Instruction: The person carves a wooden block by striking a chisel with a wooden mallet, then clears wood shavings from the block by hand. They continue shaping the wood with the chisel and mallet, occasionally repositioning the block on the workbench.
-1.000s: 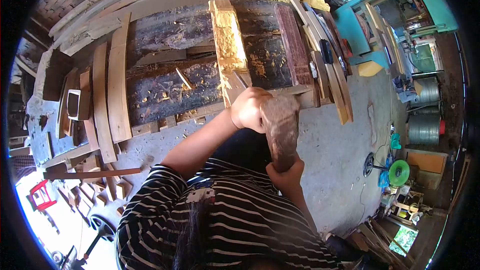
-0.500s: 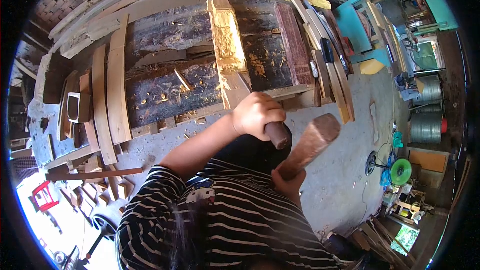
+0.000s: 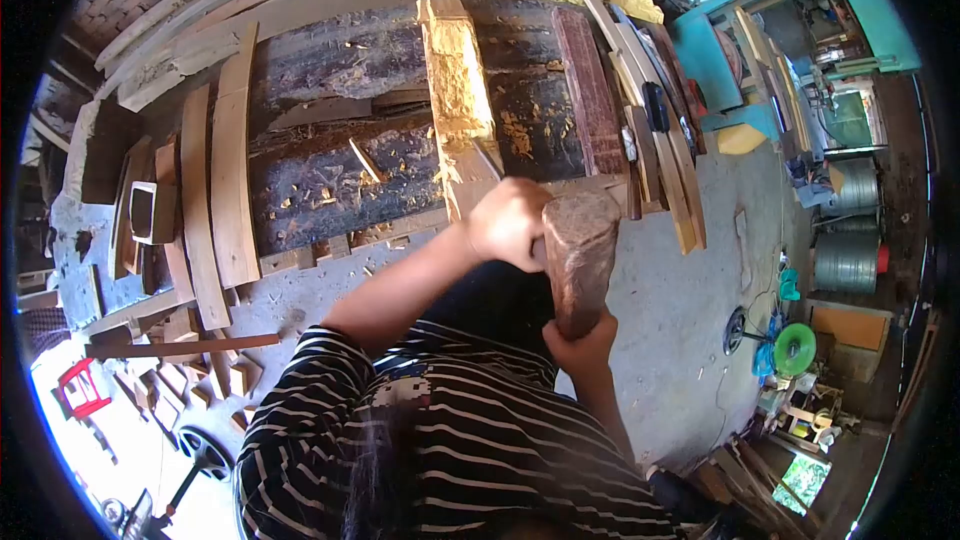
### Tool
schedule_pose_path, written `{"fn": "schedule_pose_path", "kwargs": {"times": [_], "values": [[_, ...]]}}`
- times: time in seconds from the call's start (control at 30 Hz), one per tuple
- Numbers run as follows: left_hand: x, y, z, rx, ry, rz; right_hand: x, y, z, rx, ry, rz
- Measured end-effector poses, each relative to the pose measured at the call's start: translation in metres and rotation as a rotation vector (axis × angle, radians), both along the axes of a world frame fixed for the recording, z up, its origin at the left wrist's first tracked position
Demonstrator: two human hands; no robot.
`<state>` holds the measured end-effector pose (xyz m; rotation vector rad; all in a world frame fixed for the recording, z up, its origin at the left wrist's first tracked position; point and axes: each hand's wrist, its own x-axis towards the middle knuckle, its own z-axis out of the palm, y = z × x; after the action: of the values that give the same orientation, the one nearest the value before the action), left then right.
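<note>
My left hand [image 3: 505,224] is wrapped round the handle of a chisel [image 3: 488,160], whose blade meets the near part of a carved wooden beam [image 3: 458,80]. Below and to the right, my right hand [image 3: 582,340] grips a wooden mallet [image 3: 582,250]. The mallet's head is beside my left hand and covers the chisel's handle end; contact cannot be made out for certain. The beam lies across the dark workbench [image 3: 340,65], its top rough and yellow where it is cut. Wood chips [image 3: 520,130] lie around it.
A reddish plank [image 3: 590,90] lies right of the beam, with more boards [image 3: 670,160] beyond. Long planks [image 3: 235,150] and a small hollow block [image 3: 153,213] are at the left. A green fan [image 3: 795,349] stands on the floor at the right.
The mallet has swung left and more upright, from right of my left hand to the chisel's handle end. My left hand has shifted slightly left, still on the chisel.
</note>
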<state>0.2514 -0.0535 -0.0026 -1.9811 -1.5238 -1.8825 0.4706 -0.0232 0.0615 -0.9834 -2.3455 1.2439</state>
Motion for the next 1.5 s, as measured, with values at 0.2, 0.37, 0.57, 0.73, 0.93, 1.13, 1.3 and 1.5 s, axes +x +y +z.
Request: {"fn": "schedule_pose_path", "kwargs": {"times": [0.2,0.37,0.57,0.73,0.93,1.13,1.3,1.5], "values": [[0.006,-0.004,0.001,-0.003,0.146,0.04,0.025,-0.007,0.005,-0.015,0.148,-0.013],[0.001,0.001,0.019,-0.011,0.044,0.086,0.026,0.001,0.025,-0.103,0.304,-0.133],[0.0,0.007,0.022,0.031,-0.017,0.128,0.021,0.013,0.033,-0.062,0.361,-0.106],[-0.003,0.008,0.01,0.071,0.052,0.131,0.02,0.014,0.032,-0.063,0.335,-0.093],[-0.003,0.005,0.013,0.098,0.127,0.12,0.02,0.002,0.039,-0.204,0.335,-0.212],[0.009,0.013,0.023,0.114,0.122,0.045,0.021,0.002,0.044,-0.259,0.342,-0.263],[0.008,0.027,0.023,-0.002,0.065,0.056,0.027,0.008,0.048,-0.246,0.32,-0.222],[0.01,0.033,0.032,-0.034,-0.005,0.095,0.021,0.013,0.06,-0.137,0.395,-0.158]]}}
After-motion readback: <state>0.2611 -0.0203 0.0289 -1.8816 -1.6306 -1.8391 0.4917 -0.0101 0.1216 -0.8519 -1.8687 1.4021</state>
